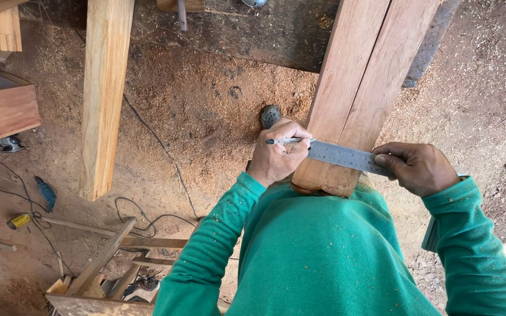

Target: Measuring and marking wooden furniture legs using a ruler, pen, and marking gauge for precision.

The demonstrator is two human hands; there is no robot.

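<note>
Head view, looking straight down. Two reddish planks side by side, near ends butted against the green-sleeved body, presumably to brace them while marking. Steel ruler laid flat across both planks close to the near end, square to the grain, serving as a straightedge.

Right hand curled loosely, thumb and fingers pressing the ruler's right end down onto the wood to stop it sliding. Left hand closed in a writing grip around a pencil, lying almost level along the ruler's upper edge at the left side of the planks; tip probably touching the wood, though too small to confirm.

Below, sawdust-covered floor. A thick pale beam standing well apart to the left. Black cable trailing across the sawdust, and a wooden frame near the lower left.
</note>
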